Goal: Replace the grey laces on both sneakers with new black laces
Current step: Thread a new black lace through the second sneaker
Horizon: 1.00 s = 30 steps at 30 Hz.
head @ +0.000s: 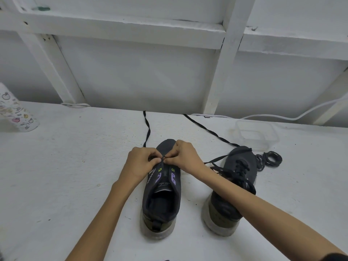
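Observation:
Two dark sneakers stand on the white table, heels toward me. The left sneaker (162, 196) has bare eyelets with purple and green trim. A black lace (148, 129) runs from its toe area back to the table's far edge, and another stretch of it (207, 129) trails toward the right. My left hand (140, 162) and my right hand (183, 157) meet over the front eyelets, both pinching the lace end. The right sneaker (235, 181) is laced in black. A coiled lace bundle (269, 160) lies just right of its toe.
A clear plastic container (256, 135) sits behind the right sneaker. A patterned bottle (14, 110) lies at the far left. White cables (282, 115) run along the table's back edge under a white wooden frame (224, 59).

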Available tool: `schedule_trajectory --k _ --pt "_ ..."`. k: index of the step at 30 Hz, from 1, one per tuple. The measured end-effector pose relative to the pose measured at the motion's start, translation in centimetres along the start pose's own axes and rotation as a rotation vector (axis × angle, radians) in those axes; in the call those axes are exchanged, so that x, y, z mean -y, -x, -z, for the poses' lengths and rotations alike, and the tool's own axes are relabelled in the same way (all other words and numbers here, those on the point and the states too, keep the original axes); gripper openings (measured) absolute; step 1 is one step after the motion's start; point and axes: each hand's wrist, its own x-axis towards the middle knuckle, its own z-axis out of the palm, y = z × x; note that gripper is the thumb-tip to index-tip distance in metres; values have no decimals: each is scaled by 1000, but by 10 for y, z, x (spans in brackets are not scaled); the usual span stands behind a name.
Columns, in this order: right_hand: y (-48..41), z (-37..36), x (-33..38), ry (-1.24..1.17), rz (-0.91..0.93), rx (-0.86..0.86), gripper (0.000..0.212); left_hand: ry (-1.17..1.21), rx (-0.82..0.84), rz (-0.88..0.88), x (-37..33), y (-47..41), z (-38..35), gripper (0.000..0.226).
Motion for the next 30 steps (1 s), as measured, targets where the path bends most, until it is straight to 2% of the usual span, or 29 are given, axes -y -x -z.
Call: schedule_trajectory --k 3,6,9,13,18,25,30 --pt "2 1 1 52 23 -17 11 -45 13 91 3 -8 5 11" --pt "0 -4 1 209 71 -5 14 -170 8 137 7 -8 6 13" --pt "-5 -10 1 382 116 54 14 -93 57 162 12 -7 1 12" --pt "-11 -9 6 454 145 104 13 65 110 192 20 -10 1 13" --pt "-12 -11 3 527 243 132 15 132 128 187 22 -10 0 8" --pt "-8 -4 -1 509 371 142 16 237 203 151 14 1 0 57" --pt "-10 2 2 461 422 168 11 133 107 159 8 2 -5 58"
